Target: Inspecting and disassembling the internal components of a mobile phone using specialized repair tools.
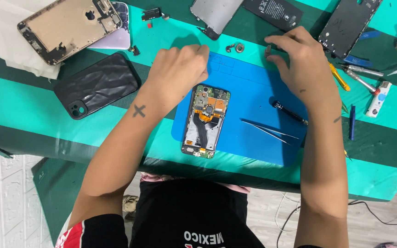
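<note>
Two hands are seen over the blue mat near the table's front edge: the opened phone, back removed and boards still fitted, lies beside the left hand, fingers curled, while a small part is pinched by right hand; no containers seen.

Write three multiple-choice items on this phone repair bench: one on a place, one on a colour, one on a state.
1. Where do the tweezers lie?
A. on the blue mat
B. on the black case
C. on the white cloth

2. What colour is the case with the camera cutout?
A. red
B. black
C. yellow

3. In what state is the phone on the mat?
A. sealed shut
B. wrapped in cloth
C. opened, insides showing

Answers: 1 A, the tweezers rest on the mat right of the phone. 2 B, the case is black. 3 C, boards and cables are bare.
</note>
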